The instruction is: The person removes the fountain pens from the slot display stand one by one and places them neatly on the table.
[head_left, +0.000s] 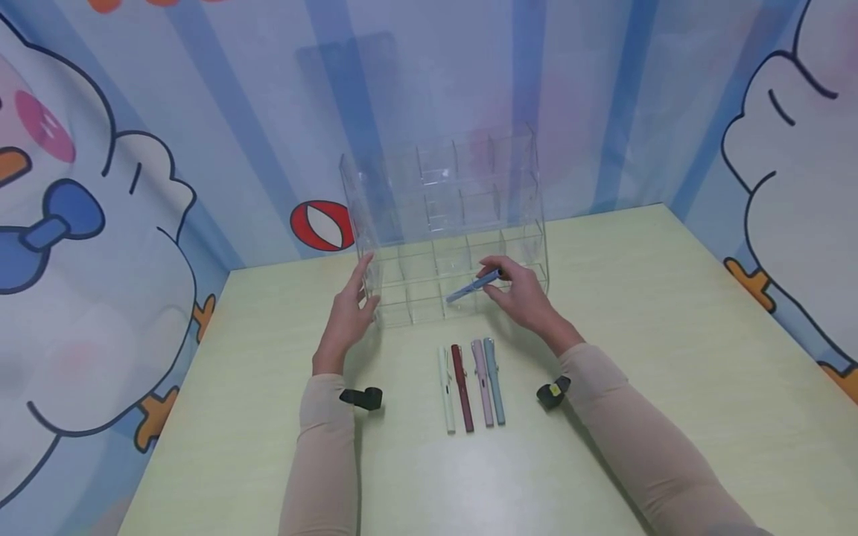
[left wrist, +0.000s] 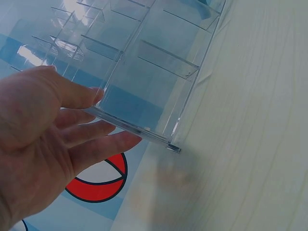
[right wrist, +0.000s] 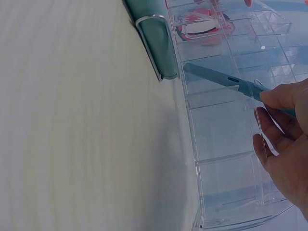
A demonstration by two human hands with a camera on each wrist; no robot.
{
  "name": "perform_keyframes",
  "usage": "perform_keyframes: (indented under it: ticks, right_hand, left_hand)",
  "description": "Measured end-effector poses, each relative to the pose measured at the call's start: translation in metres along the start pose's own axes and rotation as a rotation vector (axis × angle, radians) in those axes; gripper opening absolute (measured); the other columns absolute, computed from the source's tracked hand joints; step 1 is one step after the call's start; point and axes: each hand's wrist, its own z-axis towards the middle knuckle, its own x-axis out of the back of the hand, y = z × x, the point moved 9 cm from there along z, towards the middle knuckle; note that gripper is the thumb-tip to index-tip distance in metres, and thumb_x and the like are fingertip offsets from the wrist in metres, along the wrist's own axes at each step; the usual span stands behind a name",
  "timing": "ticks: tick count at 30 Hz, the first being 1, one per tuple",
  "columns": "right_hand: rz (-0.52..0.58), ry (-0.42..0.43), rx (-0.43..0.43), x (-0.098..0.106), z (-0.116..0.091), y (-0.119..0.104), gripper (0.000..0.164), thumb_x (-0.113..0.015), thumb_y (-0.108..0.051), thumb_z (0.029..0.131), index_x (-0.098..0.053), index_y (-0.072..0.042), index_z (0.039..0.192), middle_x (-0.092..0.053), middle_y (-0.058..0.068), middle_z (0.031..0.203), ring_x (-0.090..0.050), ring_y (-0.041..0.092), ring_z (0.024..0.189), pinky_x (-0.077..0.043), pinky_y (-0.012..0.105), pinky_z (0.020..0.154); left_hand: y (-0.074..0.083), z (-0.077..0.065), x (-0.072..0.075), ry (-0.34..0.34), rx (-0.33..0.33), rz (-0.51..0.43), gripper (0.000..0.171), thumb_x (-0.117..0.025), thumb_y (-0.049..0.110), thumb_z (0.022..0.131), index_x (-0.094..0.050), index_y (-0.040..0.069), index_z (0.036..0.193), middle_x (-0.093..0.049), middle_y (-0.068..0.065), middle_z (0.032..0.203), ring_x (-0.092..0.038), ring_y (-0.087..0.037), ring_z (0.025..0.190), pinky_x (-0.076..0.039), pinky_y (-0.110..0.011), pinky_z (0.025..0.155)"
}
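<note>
A clear acrylic organizer (head_left: pixel 354 216) with tiers of compartments stands on the table. My left hand (head_left: pixel 345 320) holds its left side wall, thumb on the inner side and fingers outside, as the left wrist view shows. My right hand (head_left: pixel 526 299) pinches a blue pen (head_left: pixel 472 286) near its cap end, over the front of the organizer. The pen slants, its lower end at a front compartment; I cannot tell whether it touches the bottom. On the table in front lie a pale green pen (head_left: pixel 445 394), a dark red pen (head_left: pixel 462 391), a lilac pen (head_left: pixel 483 387) and a grey-blue pen (head_left: pixel 494 383).
The pale wooden table (head_left: pixel 234 402) extends to both sides of the organizer. Behind it rises a blue striped backdrop (head_left: pixel 436 67) with cartoon figures and a red ball print (head_left: pixel 302 225). Dark wrist cameras (head_left: pixel 362 398) sit on both sleeves.
</note>
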Motion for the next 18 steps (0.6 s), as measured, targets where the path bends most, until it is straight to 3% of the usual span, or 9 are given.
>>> perform_keyframes:
  ticks: [6, 18]
  right_hand:
    - [0.017, 0.002, -0.008, 0.0011, -0.0006, -0.0012, 0.037, -0.067, 0.009, 0.09, -0.059, 0.007, 0.126, -0.07, 0.018, 0.108, -0.065, 0.035, 0.104, -0.053, 0.05, 0.095]
    - [0.017, 0.022, -0.002, 0.0022, -0.0013, 0.0018, 0.036, -0.068, 0.007, 0.09, -0.059, 0.006, 0.125, -0.07, 0.018, 0.108, -0.066, 0.035, 0.103, -0.054, 0.047, 0.095]
  left_hand:
    - [-0.0014, 0.0005, -0.0006, 0.002, 0.014, 0.02, 0.081, -0.056, 0.005, 0.101, -0.016, 0.048, 0.158, -0.022, -0.012, 0.164, -0.039, -0.041, 0.14, -0.047, -0.054, 0.101]
    - [-0.001, -0.0006, -0.0005, 0.004, 0.021, 0.01, 0.081, -0.057, 0.006, 0.101, -0.017, 0.048, 0.157, -0.023, -0.013, 0.163, -0.04, -0.041, 0.139, -0.052, -0.052, 0.095]
